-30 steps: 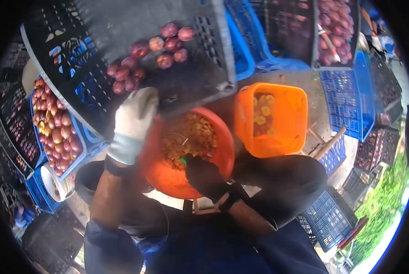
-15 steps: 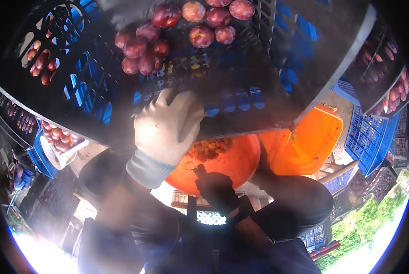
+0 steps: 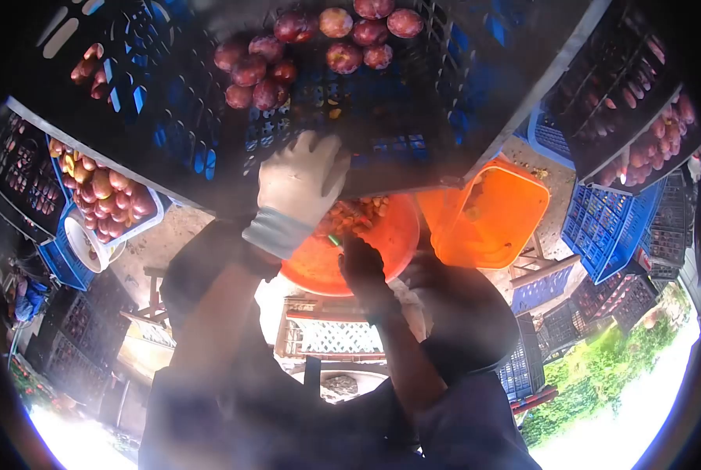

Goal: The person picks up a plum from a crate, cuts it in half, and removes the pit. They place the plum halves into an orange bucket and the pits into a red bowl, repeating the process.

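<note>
My left hand, in a pale work glove with a grey cuff, is at the near edge of a black plastic crate. Its fingers curl forward and down, and what they hold, if anything, is hidden. Several dark red plums lie at the far end of the crate. Lower and to the right, my right hand, dark in shadow, is closed over the round orange tub. A small green object sticks out from its fingertips. Orange-brown fruit pieces lie in the tub just beyond.
A square orange bucket stands right of the tub. To the left are a white tray of plums and a white bucket. Blue crates and black crates of fruit line the right side.
The view has shifted, bringing the plum tray at left further into sight. My right hand has moved up toward the fruit pieces; a green object now shows at its fingertips.
</note>
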Demonstrator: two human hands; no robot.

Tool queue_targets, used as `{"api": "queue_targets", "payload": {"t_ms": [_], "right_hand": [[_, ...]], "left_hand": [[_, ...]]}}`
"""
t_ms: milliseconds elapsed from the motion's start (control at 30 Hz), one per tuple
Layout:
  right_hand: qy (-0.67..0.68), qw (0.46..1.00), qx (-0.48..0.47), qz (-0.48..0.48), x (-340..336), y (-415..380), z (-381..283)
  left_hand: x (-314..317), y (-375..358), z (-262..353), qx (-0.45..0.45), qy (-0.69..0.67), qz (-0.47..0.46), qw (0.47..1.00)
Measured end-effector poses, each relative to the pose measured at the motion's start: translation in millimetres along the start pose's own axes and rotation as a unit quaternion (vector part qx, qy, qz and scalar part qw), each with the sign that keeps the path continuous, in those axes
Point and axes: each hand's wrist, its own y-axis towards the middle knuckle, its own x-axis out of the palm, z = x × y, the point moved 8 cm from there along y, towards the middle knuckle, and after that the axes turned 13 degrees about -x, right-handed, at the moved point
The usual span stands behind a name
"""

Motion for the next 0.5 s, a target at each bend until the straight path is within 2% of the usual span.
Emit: {"api": "queue_targets", "payload": {"t_ms": [67, 133, 167, 200, 300, 333, 367, 433, 467, 500], "right_hand": [[-0.089, 0.993, -0.063, 0.048, -12, 16, -2], [0.039, 0.994, -0.019, 0.099, -32, 19, 4], [0.065, 0.997, 0.014, 0.050, -36, 10, 13], [0.087, 0.995, 0.048, -0.001, -47, 4, 16], [0.002, 0.984, 0.013, -0.176, -105, -6, 1], [-0.033, 0.988, -0.086, -0.125, -106, -19, 3], [-0.076, 0.985, -0.114, -0.107, -136, -26, -7], [-0.051, 0.992, -0.107, -0.042, -166, -50, -6], [0.053, 0.997, -0.052, 0.000, -184, -48, -3], [0.157, 0.986, -0.001, 0.054, -202, -47, -1]], "left_hand": [[-3, 0, -6, -0.019, -0.016, -0.021, 0.999], [-18, -6, -11, 0.028, -0.027, 0.013, 0.999], [-25, -16, -10, 0.047, -0.035, 0.024, 0.998], [-23, -25, -12, 0.004, 0.009, -0.023, 1.000], [-14, -39, -17, 0.041, 0.096, 0.035, 0.994], [2, -32, -33, 0.019, 0.090, -0.036, 0.995], [13, -37, -33, 0.012, 0.130, -0.071, 0.989], [22, -39, -46, -0.004, 0.233, -0.123, 0.965], [29, -38, -61, 0.013, 0.264, -0.061, 0.962], [-4, -18, -58, 0.008, 0.271, -0.033, 0.962]]}}
